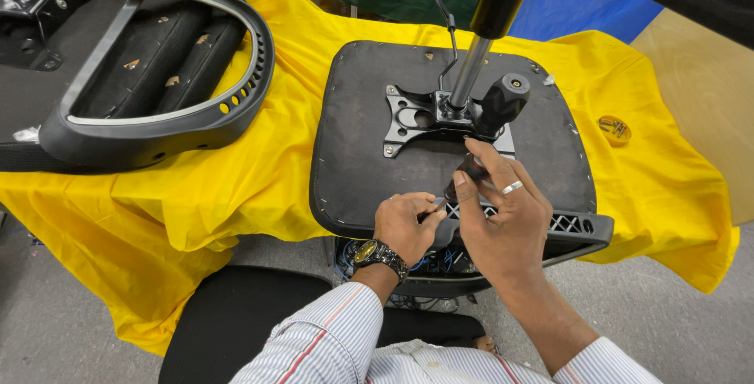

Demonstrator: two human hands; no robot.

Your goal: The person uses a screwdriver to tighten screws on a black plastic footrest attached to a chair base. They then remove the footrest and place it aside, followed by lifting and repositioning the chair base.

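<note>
Both hands, left hand [404, 223] and right hand [503, 215], pinch a small dark tool [463, 176] on the flat, black, fuzzy chair seat [353, 156].

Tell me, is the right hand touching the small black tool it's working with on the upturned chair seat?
Touching. The head view shows the right hand with thumb and fingers wrapped around the black tool, no gap between them.
</note>
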